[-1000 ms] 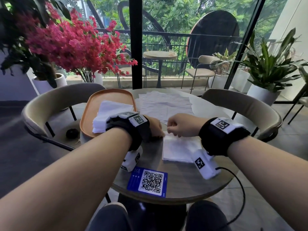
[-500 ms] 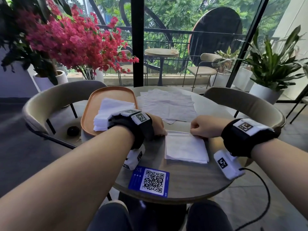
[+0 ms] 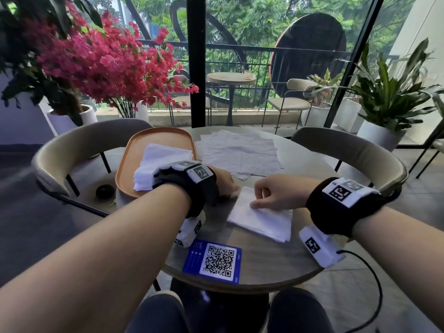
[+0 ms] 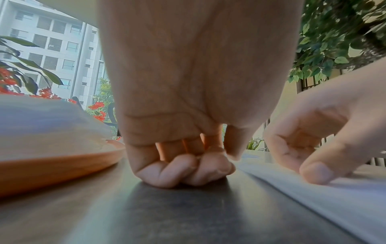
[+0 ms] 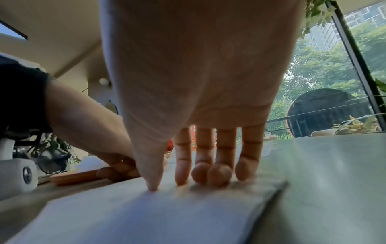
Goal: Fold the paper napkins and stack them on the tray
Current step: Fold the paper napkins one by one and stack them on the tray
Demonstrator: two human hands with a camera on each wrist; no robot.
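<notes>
A white folded napkin point(image 3: 260, 219) lies on the round table in front of me, skewed a little. My right hand point(image 3: 258, 203) presses its thumb and fingertips point(image 5: 181, 180) down on the napkin's point(image 5: 146, 214) far half. My left hand point(image 3: 227, 186) sits at the napkin's far left corner with its fingers curled point(image 4: 183, 171) on the table, thumb and forefinger meeting at the paper's corner point(image 4: 334, 198). An orange tray point(image 3: 125, 164) to the left holds a stack of folded napkins point(image 3: 163, 157). Several unfolded napkins point(image 3: 240, 152) lie spread at the back of the table.
A blue QR card point(image 3: 213, 260) lies at the table's near edge. Beige chairs stand left point(image 3: 72, 145) and right point(image 3: 348, 150) of the table. Pink flowers point(image 3: 108, 63) and potted plants point(image 3: 389, 97) line the glass wall behind.
My right hand slid right along the napkin's far edge, then came back left onto its middle. The napkin has turned slightly. My left hand stayed at the left corner.
</notes>
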